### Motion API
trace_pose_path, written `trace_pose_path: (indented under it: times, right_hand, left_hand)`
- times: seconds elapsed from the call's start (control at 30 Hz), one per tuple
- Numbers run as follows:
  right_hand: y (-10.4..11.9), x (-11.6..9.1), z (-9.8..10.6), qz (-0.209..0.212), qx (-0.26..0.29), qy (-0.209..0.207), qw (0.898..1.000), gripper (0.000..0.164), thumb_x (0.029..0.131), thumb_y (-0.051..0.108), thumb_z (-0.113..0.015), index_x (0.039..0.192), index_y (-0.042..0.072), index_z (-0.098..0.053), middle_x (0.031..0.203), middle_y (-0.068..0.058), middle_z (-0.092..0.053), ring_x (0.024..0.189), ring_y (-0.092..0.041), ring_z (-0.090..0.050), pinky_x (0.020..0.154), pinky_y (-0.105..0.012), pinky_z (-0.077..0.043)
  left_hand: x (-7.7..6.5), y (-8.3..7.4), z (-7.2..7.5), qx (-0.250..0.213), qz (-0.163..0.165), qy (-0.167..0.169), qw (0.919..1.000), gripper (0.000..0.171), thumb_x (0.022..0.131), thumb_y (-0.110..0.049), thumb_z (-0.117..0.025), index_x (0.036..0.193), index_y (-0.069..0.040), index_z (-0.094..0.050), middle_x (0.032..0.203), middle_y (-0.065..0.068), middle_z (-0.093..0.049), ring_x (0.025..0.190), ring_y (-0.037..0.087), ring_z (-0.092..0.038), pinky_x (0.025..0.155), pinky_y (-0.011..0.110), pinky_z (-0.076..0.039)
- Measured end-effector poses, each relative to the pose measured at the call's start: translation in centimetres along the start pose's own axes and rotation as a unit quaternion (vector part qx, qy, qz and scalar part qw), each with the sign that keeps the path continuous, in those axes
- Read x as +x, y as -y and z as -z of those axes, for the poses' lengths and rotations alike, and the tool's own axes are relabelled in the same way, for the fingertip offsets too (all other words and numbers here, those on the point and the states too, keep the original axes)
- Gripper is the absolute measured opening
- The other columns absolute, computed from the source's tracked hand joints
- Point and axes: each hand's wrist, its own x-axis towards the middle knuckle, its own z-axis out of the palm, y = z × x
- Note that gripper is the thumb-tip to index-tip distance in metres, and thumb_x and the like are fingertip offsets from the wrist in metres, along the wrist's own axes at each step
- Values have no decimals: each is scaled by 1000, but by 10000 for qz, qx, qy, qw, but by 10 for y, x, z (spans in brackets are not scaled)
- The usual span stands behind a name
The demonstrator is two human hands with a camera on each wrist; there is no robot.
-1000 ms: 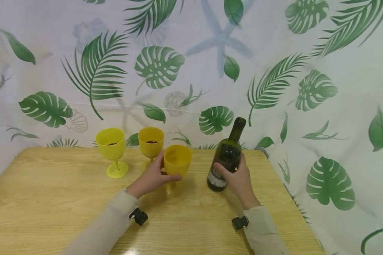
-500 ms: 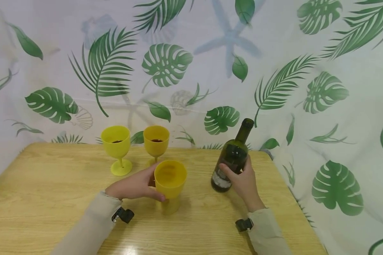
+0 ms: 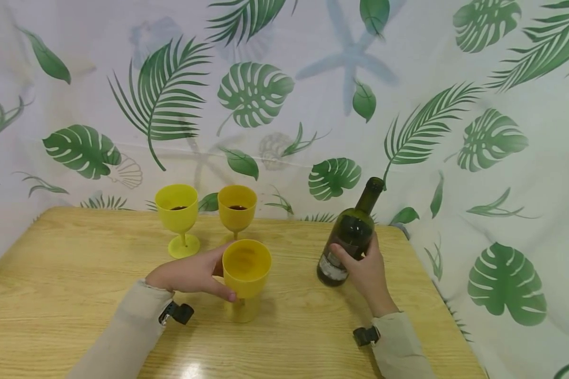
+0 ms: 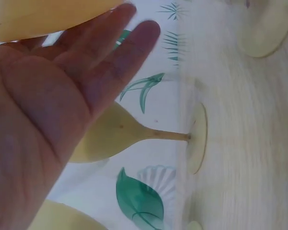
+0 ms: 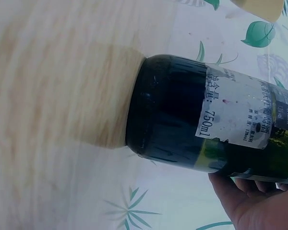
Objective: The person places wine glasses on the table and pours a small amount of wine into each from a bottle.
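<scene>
My left hand (image 3: pixel 192 273) holds a yellow plastic goblet (image 3: pixel 246 284) by its bowl, thumb at the near side and the other fingers behind it. Inside, the bowl shows a faint brownish tint but no dark pool. The left wrist view catches part of its bowl (image 4: pixel 48 17) above the fairly straight fingers (image 4: pixel 120 67). On the right, my right hand (image 3: pixel 365 268) grips a dark green wine bottle (image 3: pixel 353 229) round its body, the neck leaning to the right. A white label (image 5: pixel 235 108) faces the right wrist camera. Whether the bottle's base touches the table, I cannot tell.
Two more goblets stand at the back of the wooden table (image 3: pixel 76 273): a bright yellow goblet (image 3: pixel 176 210) and an orange-yellow goblet (image 3: pixel 237 208), each with dark liquid inside. Behind the table hangs a leaf-patterned cloth (image 3: pixel 284 95).
My left hand has brought its goblet nearer and to the left, away from the back goblets. The right hand keeps hold of the bottle with little movement. The head view has shifted slightly.
</scene>
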Motion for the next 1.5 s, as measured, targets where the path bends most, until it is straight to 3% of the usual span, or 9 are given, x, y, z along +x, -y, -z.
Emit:
trace_pose_path:
  times: [0.27,0.5,0.7,0.9,1.33,1.5]
  right_hand:
    - [4,-1,3,-117,50,81,9999,87,92,37,-79,160,20,-28,149,-17,-50,138,-35,-48,111,-59,-42]
    - [6,-3,4,-195,88,155,9997,88,92,35,-79,162,21,-26,150,-16,-49,140,-35,-46,112,-60,-41]
    - [3,-3,4,-148,104,116,9998,88,93,33,-79,162,22,-25,151,-16,-48,140,-35,-47,112,-60,-41]
    - [2,-4,4,-87,75,66,9999,86,93,33,-79,160,19,-27,148,-16,-49,138,-35,-49,110,-58,-43]
    - [3,-2,0,-45,52,45,10000,87,93,34,-79,161,20,-27,148,-17,-50,137,-36,-49,110,-59,-43]
    - [3,-2,-2,38,-7,40,10000,86,93,34,-78,160,18,-27,147,-18,-51,136,-37,-50,109,-60,-44]
  left_hand:
    - [3,-13,-6,179,-85,-775,9968,95,84,-27,-89,160,-32,-32,154,-1,-45,136,24,-50,116,55,-38]
    - [6,-16,-12,364,-196,-1141,9926,91,84,-24,-89,158,-20,-37,146,2,-54,130,26,-55,112,53,-42]
    - [8,-14,-10,440,-49,-1507,9876,92,85,-24,-88,159,-22,-33,147,3,-53,131,26,-54,111,52,-44]
    - [11,-12,-10,491,-240,-1516,9869,88,88,-22,-85,158,-22,-32,146,4,-55,131,27,-55,109,53,-45]
    - [8,-8,-6,572,-190,-1484,9871,90,89,-24,-84,160,-17,-29,146,4,-55,130,26,-55,109,53,-44]
    - [7,-8,-6,586,-167,-1474,9872,89,89,-25,-84,160,-20,-29,146,4,-54,130,26,-55,110,53,-44]
